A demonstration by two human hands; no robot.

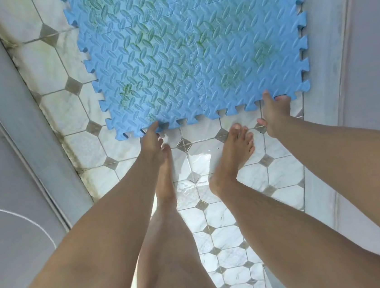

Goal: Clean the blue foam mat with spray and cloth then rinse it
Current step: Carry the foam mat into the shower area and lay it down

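Note:
The blue foam mat [187, 49] lies on the tiled floor ahead of me, made of interlocking pieces with a ribbed pattern and toothed edges. Green stains mark several spots on it. My left hand [151, 138] pinches the mat's near edge towards its left corner, thumb on top. My right hand [275, 115] grips the same near edge close to the right corner, thumb on top and fingers under the foam. No spray bottle or cloth is in view.
My two bare feet [230, 153] stand on wet white tiles [215, 212] with grey diamond insets, just behind the mat. Grey walls [6, 141] close in on both sides, with dark grime along the left wall's base [65, 139].

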